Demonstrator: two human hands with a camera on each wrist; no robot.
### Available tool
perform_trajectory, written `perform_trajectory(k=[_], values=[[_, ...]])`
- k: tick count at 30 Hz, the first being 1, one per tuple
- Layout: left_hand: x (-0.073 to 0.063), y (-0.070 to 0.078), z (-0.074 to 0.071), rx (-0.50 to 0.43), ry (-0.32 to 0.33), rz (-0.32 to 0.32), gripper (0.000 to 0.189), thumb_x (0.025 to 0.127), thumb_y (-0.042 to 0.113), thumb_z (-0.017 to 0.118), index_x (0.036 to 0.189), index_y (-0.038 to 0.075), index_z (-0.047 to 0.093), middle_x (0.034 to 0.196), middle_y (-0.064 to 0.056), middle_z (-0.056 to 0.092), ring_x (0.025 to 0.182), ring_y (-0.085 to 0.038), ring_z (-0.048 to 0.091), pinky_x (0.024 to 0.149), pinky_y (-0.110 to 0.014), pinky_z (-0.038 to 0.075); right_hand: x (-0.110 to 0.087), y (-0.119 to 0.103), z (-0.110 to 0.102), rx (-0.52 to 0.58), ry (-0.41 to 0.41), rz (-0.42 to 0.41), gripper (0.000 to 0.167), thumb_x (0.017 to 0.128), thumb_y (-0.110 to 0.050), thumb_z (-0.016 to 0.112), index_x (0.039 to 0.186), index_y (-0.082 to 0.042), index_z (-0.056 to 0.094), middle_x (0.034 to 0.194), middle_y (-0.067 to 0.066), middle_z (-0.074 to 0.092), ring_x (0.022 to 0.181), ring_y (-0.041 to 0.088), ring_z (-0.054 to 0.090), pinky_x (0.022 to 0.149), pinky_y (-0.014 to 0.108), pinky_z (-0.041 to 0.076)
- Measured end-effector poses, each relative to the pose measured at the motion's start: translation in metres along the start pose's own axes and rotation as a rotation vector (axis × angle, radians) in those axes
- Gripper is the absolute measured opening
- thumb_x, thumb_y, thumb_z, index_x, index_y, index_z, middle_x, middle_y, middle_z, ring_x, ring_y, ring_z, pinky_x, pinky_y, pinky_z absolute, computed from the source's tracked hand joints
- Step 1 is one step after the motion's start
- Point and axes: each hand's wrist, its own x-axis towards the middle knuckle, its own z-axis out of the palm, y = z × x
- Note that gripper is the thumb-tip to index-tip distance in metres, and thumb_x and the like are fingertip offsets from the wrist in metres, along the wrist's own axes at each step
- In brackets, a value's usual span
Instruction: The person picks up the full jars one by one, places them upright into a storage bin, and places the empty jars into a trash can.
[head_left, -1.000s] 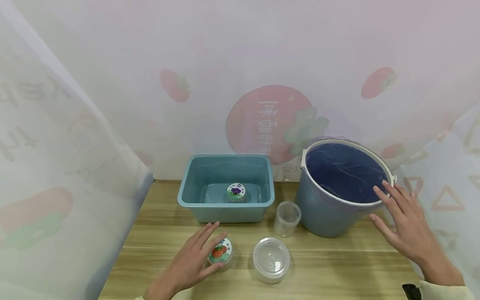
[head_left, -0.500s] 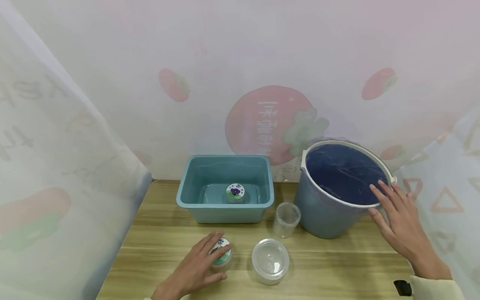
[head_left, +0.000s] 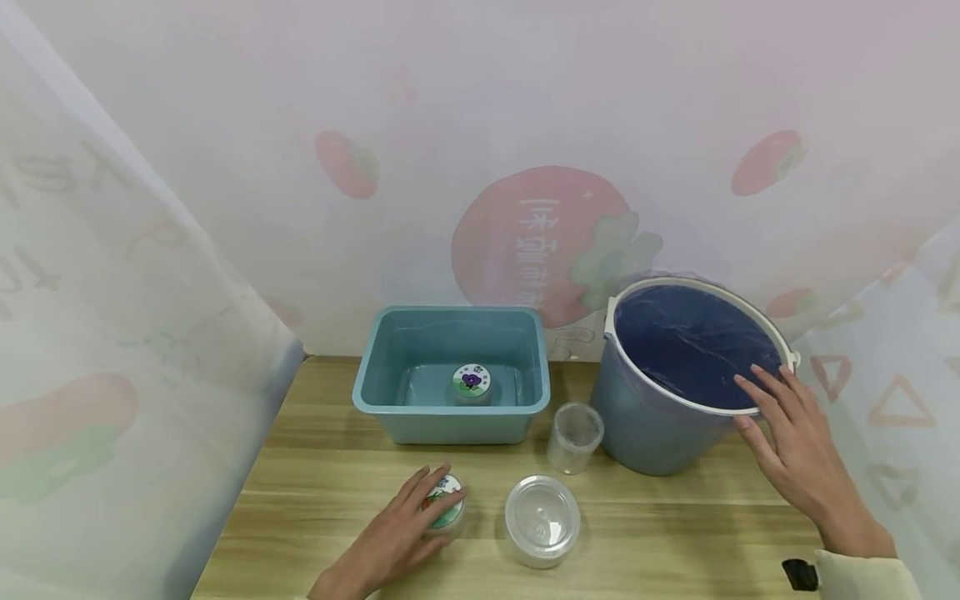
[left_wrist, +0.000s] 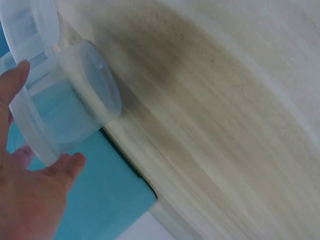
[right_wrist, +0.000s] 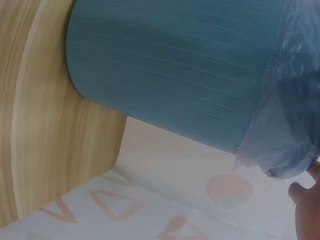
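White printed fabric (head_left: pixel 390 92) backs the scene. A wood-grain counter (head_left: pixel 675 550) carries all containers. The largest, a blue bucket (head_left: pixel 652 433) with a white rim and clear plastic film, stands at right. Left of it sits a rectangular teal basin (head_left: pixel 450 427). The right hand (head_left: pixel 798 462) is wide, fingers extended and spread at the bucket's near-right rim; contact is unclear. The left hand (head_left: pixel 397 533), narrowed from above, holds the tomato-labelled jar (head_left: pixel 449 518), upright on the counter before the basin. Beside this jar, well apart from the fingers, is a clear lidded tub (head_left: pixel 542 521). A clear cup (head_left: pixel 573 442) stands just beside the bucket. A purple-flower-labelled jar (head_left: pixel 472 382) rests inside the basin.
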Motion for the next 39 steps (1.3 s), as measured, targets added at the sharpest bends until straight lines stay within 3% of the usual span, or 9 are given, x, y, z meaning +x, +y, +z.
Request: perform_trajectory(k=[4,13,25,32,39], values=[[-0.002,0.001,0.003,-0.034,0.004,-0.013,0.075,0.094,0.034,0.089,0.161,0.029,0.055,0.171,-0.014,0.043,0.148,-0.044,0.052,0.099,-0.051,0.064,0.0,0.0,0.0,0.007,-0.002,-0.002,0.046,0.109,-0.022,0.066,0.151,-0.004,0.062,0.16,0.031,0.05,0.166,0.045,0.023,0.139,0.046,0.009],[-0.004,0.001,0.003,-0.029,0.017,0.007,0.08,0.096,0.034,0.086,0.166,0.036,0.046,0.173,-0.012,0.041,0.148,-0.035,0.05,0.1,-0.047,0.064,-0.003,-0.001,0.002,0.026,0.018,0.004,0.039,0.108,-0.02,0.067,0.143,-0.003,0.066,0.158,0.031,0.05,0.165,0.046,0.023,0.14,0.043,0.009],[0.009,0.014,-0.033,-0.011,0.029,0.05,0.075,0.101,0.041,0.08,0.166,0.039,0.044,0.173,-0.005,0.041,0.148,-0.027,0.053,0.106,-0.047,0.061,-0.002,-0.002,0.002,0.04,0.017,0.013,0.039,0.108,-0.018,0.067,0.143,-0.003,0.066,0.16,0.031,0.049,0.165,0.048,0.022,0.14,0.046,0.008],[0.02,0.023,-0.053,0.012,0.098,0.124,0.075,0.097,0.037,0.084,0.164,0.032,0.05,0.171,-0.008,0.045,0.145,-0.029,0.055,0.105,-0.048,0.06,-0.001,-0.001,0.003,0.046,0.016,0.018,0.039,0.107,-0.017,0.068,0.143,-0.003,0.066,0.16,0.032,0.049,0.165,0.05,0.022,0.14,0.047,0.008],[0.028,0.027,-0.064,-0.013,0.078,0.126,0.073,0.097,0.036,0.085,0.163,0.03,0.053,0.173,-0.007,0.042,0.146,-0.029,0.055,0.106,-0.049,0.06,-0.001,-0.001,0.004,0.051,0.021,0.014,0.038,0.107,-0.017,0.068,0.142,-0.002,0.067,0.16,0.032,0.049,0.164,0.052,0.023,0.14,0.047,0.008]])
